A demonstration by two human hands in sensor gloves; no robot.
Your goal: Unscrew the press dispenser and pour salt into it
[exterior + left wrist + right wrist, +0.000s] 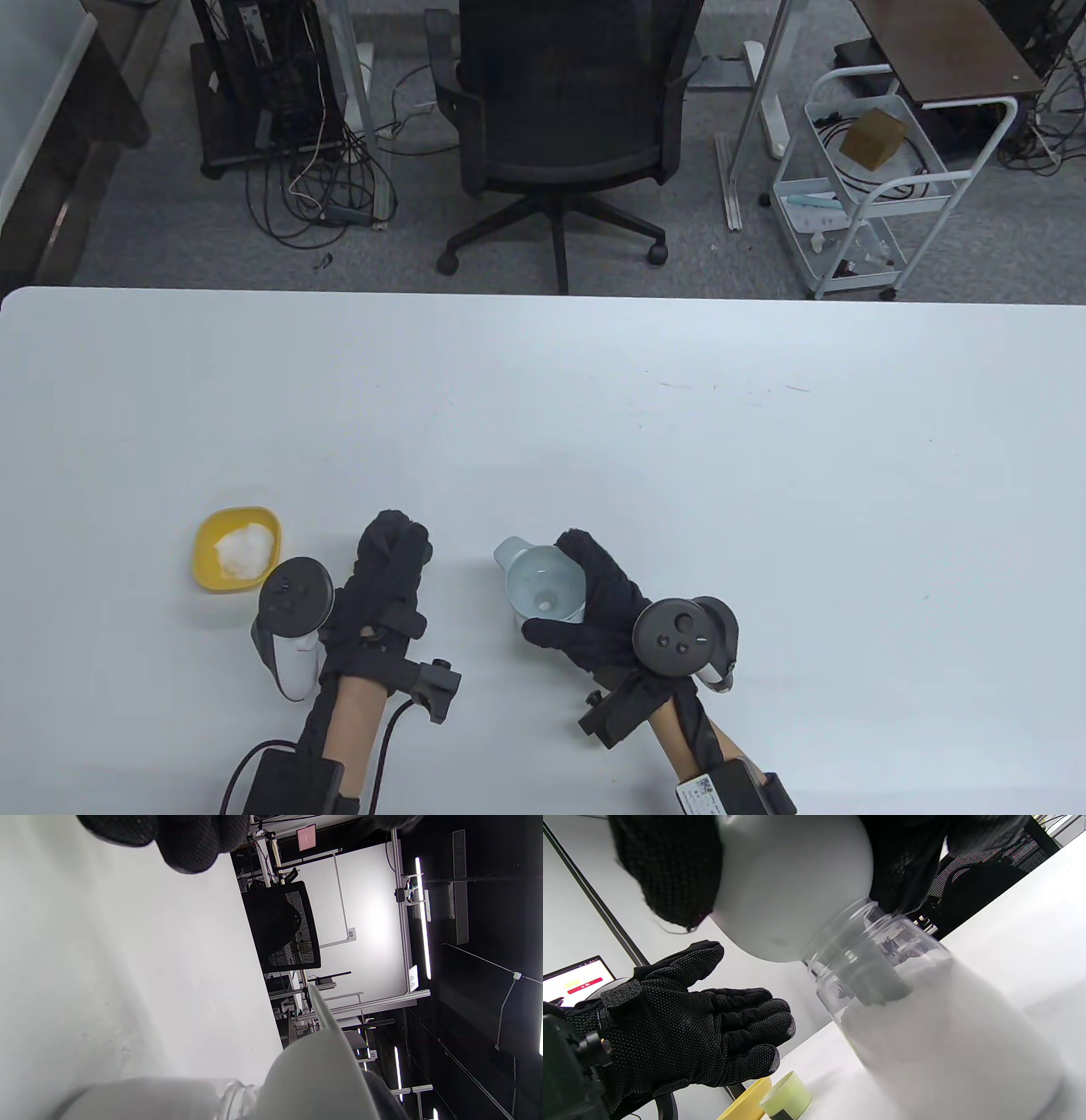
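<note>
Two gloved hands work near the front edge of a white table, with a funnel seated in the open neck of a clear dispenser bottle that is already well filled with salt. The right hand grips the funnel's rim, thumb on the near side and fingers on the far side, holding it over the upright bottle. The left hand is empty, fingers loosely curled, resting just left of the bottle and apart from it. A yellow bowl with a mound of salt remaining sits farther left, beside the left hand's tracker, so the left hand is the nearer one to it. The bottle's long axis stands vertical, its mouth facing up between the two hands. A pale green cap-like piece shows next to the bowl in the right wrist view; whether it is the press head cannot be told. Pouring appears largely done, judging by the fill level. Open tabletop stretches ahead and to the right.
</note>
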